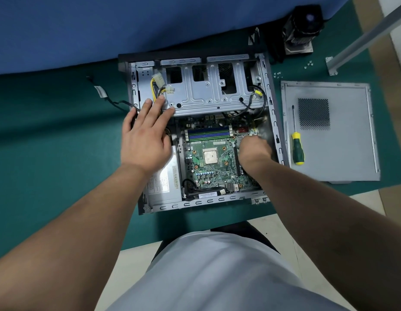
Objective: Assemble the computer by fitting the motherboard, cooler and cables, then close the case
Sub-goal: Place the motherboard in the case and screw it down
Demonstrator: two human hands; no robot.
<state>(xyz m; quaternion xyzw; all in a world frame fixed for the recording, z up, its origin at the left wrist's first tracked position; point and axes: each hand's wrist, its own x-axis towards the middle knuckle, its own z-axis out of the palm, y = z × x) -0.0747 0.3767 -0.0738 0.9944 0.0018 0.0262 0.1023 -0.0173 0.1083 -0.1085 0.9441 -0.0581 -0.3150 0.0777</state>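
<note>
At the left of the frame a cable [109, 98] trails over the green worktop [49, 131] into the open case [276, 122]. The left hand [145, 135] lies flat, fingers [160, 104] spread wide, on the drive cage [208, 95] and the yellow wires [155, 89], hiding the case's left wall. The motherboard [214, 153] sits in the case at centre frame. The right hand [254, 149] reaches down at the board's right edge; its fingers are hidden, so I cannot tell their state. Further right lie the side panel [343, 153] and a screwdriver [297, 147]. The cooler [300, 30], upper right, is dark and blurred.
</note>
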